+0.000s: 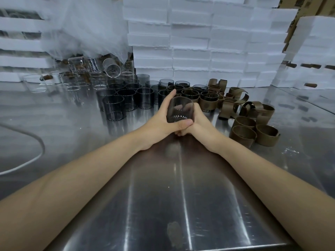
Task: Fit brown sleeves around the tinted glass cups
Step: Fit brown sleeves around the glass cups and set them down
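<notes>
the steel tabletop (163, 205) looks hard and slick, so if the glass slips it will likely chip or shatter. the crowd of bare tinted cups (126, 98) at 11 o'clock stands just behind the hands, and a careless reach could topple several. the loose brown sleeves (250, 124) lie heaped at 3 o'clock, none on the glass yet. the left hand (163, 120) wraps it from 9 o'clock, thumb across the base. the right hand (201, 124) clasps the 3 o'clock side. the held cup (179, 109) sits over the tabletop's middle, long axis near upright, mouth toward 12 o'clock.
</notes>
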Demonstrator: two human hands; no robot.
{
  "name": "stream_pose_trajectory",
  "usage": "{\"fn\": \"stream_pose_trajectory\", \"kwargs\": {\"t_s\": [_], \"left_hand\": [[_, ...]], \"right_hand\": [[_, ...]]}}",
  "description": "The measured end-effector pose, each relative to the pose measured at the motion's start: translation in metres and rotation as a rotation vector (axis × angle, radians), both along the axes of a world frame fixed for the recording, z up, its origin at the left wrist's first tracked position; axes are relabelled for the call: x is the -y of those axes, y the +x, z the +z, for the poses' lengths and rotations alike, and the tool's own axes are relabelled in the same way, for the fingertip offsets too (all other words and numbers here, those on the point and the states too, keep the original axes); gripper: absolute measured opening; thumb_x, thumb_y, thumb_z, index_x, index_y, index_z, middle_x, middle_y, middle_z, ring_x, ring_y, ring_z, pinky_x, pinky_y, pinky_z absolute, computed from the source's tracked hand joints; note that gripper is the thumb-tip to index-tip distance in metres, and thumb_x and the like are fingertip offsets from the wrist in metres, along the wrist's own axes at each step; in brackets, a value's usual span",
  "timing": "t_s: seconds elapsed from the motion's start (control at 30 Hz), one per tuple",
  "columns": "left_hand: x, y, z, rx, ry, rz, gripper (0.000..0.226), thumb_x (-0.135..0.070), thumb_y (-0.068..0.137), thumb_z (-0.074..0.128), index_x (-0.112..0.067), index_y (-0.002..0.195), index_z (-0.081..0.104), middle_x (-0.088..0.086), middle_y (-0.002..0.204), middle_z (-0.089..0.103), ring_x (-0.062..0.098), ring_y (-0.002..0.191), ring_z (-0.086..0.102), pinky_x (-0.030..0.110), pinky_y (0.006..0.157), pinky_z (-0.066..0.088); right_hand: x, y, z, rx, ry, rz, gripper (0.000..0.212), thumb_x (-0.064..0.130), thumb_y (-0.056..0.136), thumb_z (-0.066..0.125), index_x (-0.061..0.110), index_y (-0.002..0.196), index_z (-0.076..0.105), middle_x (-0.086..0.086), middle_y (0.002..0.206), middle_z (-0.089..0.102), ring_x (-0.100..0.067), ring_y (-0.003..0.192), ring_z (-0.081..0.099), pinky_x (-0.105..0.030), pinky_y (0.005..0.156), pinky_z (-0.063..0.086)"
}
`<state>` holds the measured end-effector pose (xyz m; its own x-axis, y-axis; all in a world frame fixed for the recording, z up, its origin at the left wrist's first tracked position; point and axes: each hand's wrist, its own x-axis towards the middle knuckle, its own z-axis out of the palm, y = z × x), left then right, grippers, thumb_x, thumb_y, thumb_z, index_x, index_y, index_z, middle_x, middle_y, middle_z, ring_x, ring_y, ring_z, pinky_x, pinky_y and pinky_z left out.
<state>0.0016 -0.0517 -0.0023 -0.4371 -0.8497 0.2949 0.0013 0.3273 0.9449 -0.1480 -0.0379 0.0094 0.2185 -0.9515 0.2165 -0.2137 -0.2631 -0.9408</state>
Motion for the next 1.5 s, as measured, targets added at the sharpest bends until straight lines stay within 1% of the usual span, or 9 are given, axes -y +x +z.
{"fn": "stream_pose_trajectory", "kwargs": {"t_s": [0.07, 0.2, 0.37, 0.5, 0.7, 1.1, 1.27, 1.4, 1.5], "left_hand": [[-0.002, -0.001, 0.0, -0.005, -0.004, 0.01, 0.103, -0.03, 0.072, 0.075, -0.033, 0.153, 0.01, -0.002, 0.123, 0.056, 0.004, 0.08, 0.066, 0.022, 0.076, 0.053], [0.001, -0.001, 0.0, -0.172, 0.088, 0.05, 0.083, -0.025, 0.071, 0.071, -0.032, 0.141, 0.028, 0.001, 0.134, 0.049, 0.014, 0.111, 0.062, 0.034, 0.089, 0.056], [0.007, -0.003, -0.002, -0.231, 0.131, 0.181, 0.085, -0.018, 0.09, 0.064, -0.025, 0.154, 0.009, -0.004, 0.147, 0.036, 0.02, 0.126, 0.053, 0.029, 0.087, 0.056], [0.009, -0.003, -0.004, -0.228, 0.136, 0.207, 0.073, -0.024, 0.094, 0.063, -0.03, 0.151, 0.018, -0.001, 0.141, 0.042, 0.02, 0.089, 0.073, 0.021, 0.066, 0.055], [0.009, -0.001, -0.001, -0.167, 0.19, 0.242, 0.059, -0.04, 0.091, 0.064, -0.033, 0.144, 0.039, -0.014, 0.115, 0.058, 0.021, 0.068, 0.073, 0.017, 0.046, 0.045], [0.008, 0.0, 0.0, -0.132, 0.134, 0.303, 0.02, -0.034, 0.095, 0.062, -0.036, 0.115, 0.06, -0.007, 0.104, 0.064, 0.006, 0.044, 0.056, 0.016, 0.042, 0.044], [0.005, -0.002, 0.002, -0.159, 0.165, 0.264, 0.019, -0.031, 0.102, 0.05, -0.034, 0.119, 0.056, -0.002, 0.107, 0.062, 0.01, 0.049, 0.06, 0.02, 0.05, 0.053], [0.002, -0.001, 0.007, -0.21, 0.244, 0.216, 0.023, -0.024, 0.106, 0.04, -0.033, 0.12, 0.056, 0.007, 0.125, 0.06, 0.022, 0.06, 0.071, 0.024, 0.058, 0.058], [0.0, 0.0, 0.007, -0.244, 0.269, 0.153, 0.025, -0.018, 0.105, 0.044, -0.031, 0.118, 0.061, 0.003, 0.126, 0.061, 0.033, 0.071, 0.074, 0.026, 0.062, 0.059]], "right_hand": [[0.0, 0.002, -0.001, -0.033, -0.016, 0.007, 0.059, -0.025, 0.071, 0.038, 0.007, 0.121, 0.038, -0.018, 0.08, 0.06, -0.02, 0.063, 0.062, -0.024, 0.051, 0.046], [0.003, 0.008, -0.005, -0.072, -0.059, -0.077, 0.06, -0.017, 0.081, 0.037, 0.012, 0.133, 0.043, -0.012, 0.093, 0.066, -0.024, 0.063, 0.065, -0.023, 0.054, 0.052], [0.008, -0.003, -0.001, -0.26, -0.172, -0.531, 0.063, -0.004, 0.085, 0.05, 0.009, 0.144, 0.034, -0.011, 0.138, 0.027, -0.023, 0.1, 0.056, -0.028, 0.099, 0.041], [0.012, -0.012, 0.0, -0.101, -0.163, -0.717, 0.066, -0.001, 0.086, 0.05, 0.012, 0.146, 0.025, -0.009, 0.153, -0.007, -0.032, 0.127, 0.041, -0.036, 0.11, 0.036], [0.019, -0.022, -0.001, 0.075, 0.037, -0.769, 0.065, 0.003, 0.086, 0.049, 0.027, 0.143, 0.033, -0.004, 0.155, -0.02, -0.035, 0.126, 0.041, -0.048, 0.098, 0.047], [0.025, -0.022, -0.007, 0.139, 0.105, -0.578, 0.054, -0.001, 0.09, 0.048, 0.008, 0.143, 0.039, -0.013, 0.139, 0.044, -0.028, 0.092, 0.062, -0.04, 0.073, 0.059], [0.012, -0.008, -0.002, 0.271, -0.044, -0.441, 0.024, -0.008, 0.089, 0.057, 0.01, 0.103, 0.064, -0.017, 0.11, 0.061, -0.02, 0.091, 0.062, -0.017, 0.067, 0.055], [0.01, -0.008, 0.002, 0.217, -0.15, -0.45, 0.024, 0.001, 0.085, 0.068, 0.015, 0.101, 0.056, -0.009, 0.1, 0.062, -0.028, 0.093, 0.062, -0.036, 0.085, 0.054], [0.01, -0.009, 0.005, 0.146, -0.258, -0.405, 0.026, 0.005, 0.087, 0.068, 0.016, 0.107, 0.056, 0.0, 0.097, 0.06, -0.013, 0.088, 0.058, -0.025, 0.085, 0.049]]}}
